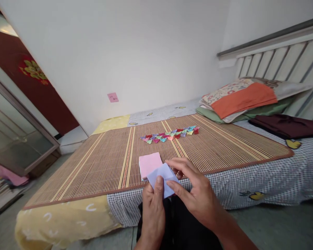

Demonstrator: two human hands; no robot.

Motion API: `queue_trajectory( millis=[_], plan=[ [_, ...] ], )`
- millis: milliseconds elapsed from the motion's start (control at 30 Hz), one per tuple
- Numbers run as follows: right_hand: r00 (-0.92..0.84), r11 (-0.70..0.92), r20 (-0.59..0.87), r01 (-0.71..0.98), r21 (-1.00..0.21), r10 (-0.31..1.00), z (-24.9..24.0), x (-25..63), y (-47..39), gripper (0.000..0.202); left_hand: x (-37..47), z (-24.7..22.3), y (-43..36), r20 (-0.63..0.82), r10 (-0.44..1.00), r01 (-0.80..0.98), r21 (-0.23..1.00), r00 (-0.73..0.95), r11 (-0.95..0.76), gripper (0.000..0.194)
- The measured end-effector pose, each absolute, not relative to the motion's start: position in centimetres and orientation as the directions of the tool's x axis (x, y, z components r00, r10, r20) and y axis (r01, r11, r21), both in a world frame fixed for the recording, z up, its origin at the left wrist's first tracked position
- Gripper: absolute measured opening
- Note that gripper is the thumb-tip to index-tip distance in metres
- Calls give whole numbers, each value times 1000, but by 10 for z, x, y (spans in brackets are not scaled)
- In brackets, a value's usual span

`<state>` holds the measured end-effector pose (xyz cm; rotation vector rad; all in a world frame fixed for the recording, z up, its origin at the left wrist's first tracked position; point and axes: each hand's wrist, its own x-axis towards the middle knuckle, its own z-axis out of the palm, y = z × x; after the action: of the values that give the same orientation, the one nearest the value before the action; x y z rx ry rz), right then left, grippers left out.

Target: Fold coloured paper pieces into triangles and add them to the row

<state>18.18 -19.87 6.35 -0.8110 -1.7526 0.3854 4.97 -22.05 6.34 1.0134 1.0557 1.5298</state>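
A light purple square of folded paper (165,173) is held in front of me, with crease lines on its face. My left hand (154,213) grips it from below, thumb pressed on the front and fingers behind. At its right side my right hand (197,189) holds the paper, thumb tip on the face and index fingertip at the top edge; the other fingers are partly hidden. Just behind the paper lies a stack of square paper sheets (149,163), pink on top. Farther back, several small folded paper pieces (169,134) in many colours lie in rows.
A striped bamboo mat (94,163) covers much of the bed, over a checked and yellow sheet (67,218). Pillows (245,99) and a dark folded cloth (287,125) lie at the right by the headboard (279,64). A pink note (113,97) is on the wall.
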Motion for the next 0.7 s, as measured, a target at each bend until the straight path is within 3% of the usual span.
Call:
queue_trajectory(
  millis=[333,567,700],
  plan=[
    [-83,684,681,172,-709,727,64,186,-199,18,50,43,-221,178,972,-133,971,-154,-199,37],
    [-81,789,881,487,-374,467,61,185,-198,33,50,41,-220,228,963,-38,971,-146,-236,37],
    [-126,801,902,522,-293,412,60,184,-200,34,49,41,-219,238,958,-9,970,-158,-243,37]
  ],
)
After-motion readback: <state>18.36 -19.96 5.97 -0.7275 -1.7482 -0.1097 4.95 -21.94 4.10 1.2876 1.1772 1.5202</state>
